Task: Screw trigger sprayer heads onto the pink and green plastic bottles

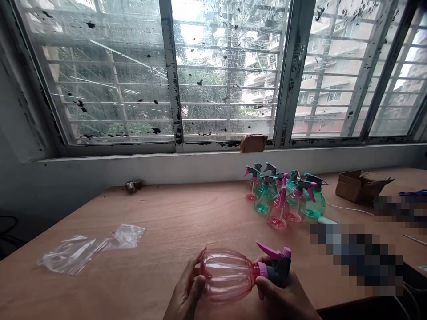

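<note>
1. Left hand [187,289] is partly curled, cupping the base of a pink spray bottle [228,275], its thumb on the near side.
2. Right hand [283,293] is closed around the neck of the same bottle, thumb at the near side of the pink collar [263,270], beside the dark spray head [279,271].
3. Held sideways, the bottle is over the near middle of the wooden table [173,213], base left; I cannot tell whether it touches the surface.
4. Other spray bottles [277,213], pink and green, stand clustered farther right, left of an open cardboard box [353,186].
5. Clear plastic bags [71,255] lie left.
</note>
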Motion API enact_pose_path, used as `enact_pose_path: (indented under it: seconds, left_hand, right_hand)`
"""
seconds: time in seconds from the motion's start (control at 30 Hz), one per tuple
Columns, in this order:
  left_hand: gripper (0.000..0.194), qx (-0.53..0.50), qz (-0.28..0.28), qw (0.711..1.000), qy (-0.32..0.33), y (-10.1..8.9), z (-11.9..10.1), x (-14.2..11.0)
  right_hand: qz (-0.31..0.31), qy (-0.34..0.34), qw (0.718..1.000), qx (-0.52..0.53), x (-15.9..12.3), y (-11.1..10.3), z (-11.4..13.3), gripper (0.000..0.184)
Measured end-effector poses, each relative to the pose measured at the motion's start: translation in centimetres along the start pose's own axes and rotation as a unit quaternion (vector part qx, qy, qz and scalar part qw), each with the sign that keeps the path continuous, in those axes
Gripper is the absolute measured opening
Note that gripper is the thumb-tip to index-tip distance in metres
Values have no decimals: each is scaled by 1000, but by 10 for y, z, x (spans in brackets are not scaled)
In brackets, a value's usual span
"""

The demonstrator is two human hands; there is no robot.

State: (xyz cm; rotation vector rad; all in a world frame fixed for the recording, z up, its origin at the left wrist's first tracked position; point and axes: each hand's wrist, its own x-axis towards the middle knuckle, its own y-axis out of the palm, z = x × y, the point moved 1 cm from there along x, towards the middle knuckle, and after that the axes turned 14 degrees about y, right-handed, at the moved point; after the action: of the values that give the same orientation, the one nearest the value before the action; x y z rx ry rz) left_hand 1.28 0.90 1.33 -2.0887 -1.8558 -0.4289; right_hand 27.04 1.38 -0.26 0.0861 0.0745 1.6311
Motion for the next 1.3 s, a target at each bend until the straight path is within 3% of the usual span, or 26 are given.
enact_pose_path:
  seconds: [0.1, 0.23, 0.33, 0.43, 0.57, 0.73, 1.07, 1.2, 1.3]
  left_hand:
    - [69, -26, 20, 999, -9, -1, 7, -1]
    - [69, -86, 6, 996, 36, 4, 11, -8]
    - [75, -121, 52, 990, 59, 7, 9, -10]
    - [75, -82, 64, 994, 43, 5, 5, -9]
    - [70, -67, 26, 997, 11, -1, 3, -7]
    - [77, -52, 6, 998, 20, 1, 0, -5]
    - [97, -32, 46, 996, 69, 6, 2, -11]
    - [78, -52, 47, 994, 84, 2, 9, -10]
    - [68, -66, 36, 997, 31, -3, 13, -5]
  right_hand:
    - [-6, -6, 1000, 4, 0, 1, 1, 54]
    - [1, 1, 1000, -17, 0, 0, 0, 53]
    - [18, 14, 1000, -21, -1, 1, -1, 54]
    - [36, 33, 999, -7, -1, 2, -4, 54]
    - [36, 68, 997, 9, 2, 2, -8, 56]
    - [11, 64, 997, 51, 4, 3, -7, 56]
    - [54, 44, 997, 17, 1, 3, -7, 53]
    - [49, 40, 998, 5, 1, 3, -9, 52]
    - [48, 39, 998, -1, 2, 4, -8, 51]
